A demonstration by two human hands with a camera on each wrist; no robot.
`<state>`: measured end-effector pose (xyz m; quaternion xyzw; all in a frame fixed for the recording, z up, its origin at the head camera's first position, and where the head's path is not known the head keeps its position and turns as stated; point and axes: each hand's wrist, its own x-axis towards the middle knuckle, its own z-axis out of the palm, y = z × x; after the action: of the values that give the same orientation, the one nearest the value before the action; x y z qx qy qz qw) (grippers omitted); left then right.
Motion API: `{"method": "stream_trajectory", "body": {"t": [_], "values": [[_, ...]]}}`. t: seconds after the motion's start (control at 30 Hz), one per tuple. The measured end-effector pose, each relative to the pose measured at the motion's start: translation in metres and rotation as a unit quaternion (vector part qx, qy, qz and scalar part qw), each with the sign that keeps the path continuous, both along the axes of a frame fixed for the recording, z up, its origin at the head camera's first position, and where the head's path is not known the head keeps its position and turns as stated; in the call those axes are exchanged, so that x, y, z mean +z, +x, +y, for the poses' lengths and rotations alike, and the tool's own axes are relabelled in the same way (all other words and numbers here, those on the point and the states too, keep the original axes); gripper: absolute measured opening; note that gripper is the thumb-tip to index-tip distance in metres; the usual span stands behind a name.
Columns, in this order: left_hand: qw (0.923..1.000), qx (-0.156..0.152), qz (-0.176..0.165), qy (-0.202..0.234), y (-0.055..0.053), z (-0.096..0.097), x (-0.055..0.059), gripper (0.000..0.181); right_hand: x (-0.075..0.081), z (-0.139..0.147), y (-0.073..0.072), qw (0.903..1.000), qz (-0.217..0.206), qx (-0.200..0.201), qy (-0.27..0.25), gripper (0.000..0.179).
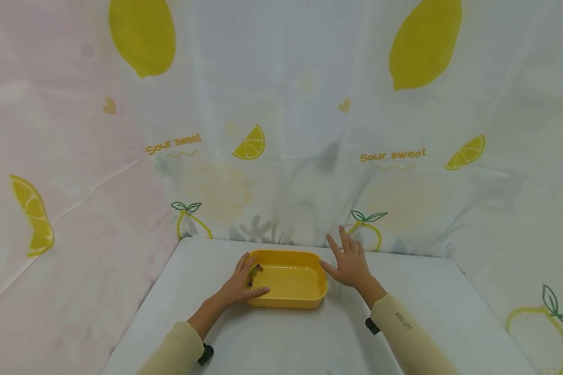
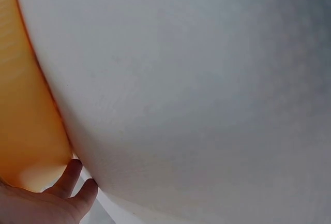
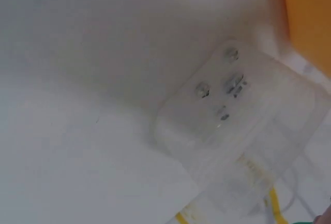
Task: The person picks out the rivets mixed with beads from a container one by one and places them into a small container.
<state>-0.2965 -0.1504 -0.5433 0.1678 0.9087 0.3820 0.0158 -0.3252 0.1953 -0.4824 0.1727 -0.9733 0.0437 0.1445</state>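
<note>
A yellow rectangular plastic basin [image 1: 291, 303] sits near the back of the table. Several small glass marbles [image 1: 254, 272] gather along its left end. My left hand [image 1: 236, 286] lies at that end, fingers extended along the outside and thumb reaching over the front left corner. In the left wrist view, fingertips touch the lower edge of the basin [image 2: 28, 100]. Fingers spread, my right hand [image 1: 350, 266] hovers by the basin's right end, thumb close to the rim and nothing held. Below it, the right wrist view shows a clear plastic box [image 3: 181, 131] with several small round pieces [image 3: 234, 83].
The white table [image 1: 281, 344] ends at the back against a hanging cloth [image 1: 291, 198] printed with lemons. More of the cloth hangs along both sides. Dark wrist cameras [image 1: 206, 355] sit under both sleeves.
</note>
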Motion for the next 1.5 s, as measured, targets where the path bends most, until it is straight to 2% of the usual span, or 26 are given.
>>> {"method": "stream_trajectory", "body": {"t": [0.27, 0.6, 1.1, 1.3, 1.5], "values": [[0.9999, -0.006, 0.004, 0.01, 0.003, 0.0, 0.001, 0.107, -0.012, -0.025, -0.004, 0.9997, 0.0, 0.021, 0.014, 0.084], [1.0, 0.001, 0.001, 0.004, 0.0, 0.001, 0.001, 0.107, -0.02, -0.052, -0.001, 0.9987, -0.014, 0.047, -0.011, 0.083], [1.0, 0.007, -0.001, 0.003, 0.0, 0.002, -0.001, 0.109, -0.03, -0.087, -0.002, 0.9946, 0.004, 0.096, -0.038, 0.08], [1.0, 0.005, 0.001, 0.004, 0.001, 0.002, 0.001, 0.107, -0.035, -0.101, -0.003, 0.9928, 0.01, 0.114, -0.034, 0.08], [1.0, 0.005, 0.0, 0.008, 0.003, 0.002, 0.004, 0.107, -0.036, -0.11, 0.001, 0.9885, 0.029, 0.137, -0.058, 0.077]]}}
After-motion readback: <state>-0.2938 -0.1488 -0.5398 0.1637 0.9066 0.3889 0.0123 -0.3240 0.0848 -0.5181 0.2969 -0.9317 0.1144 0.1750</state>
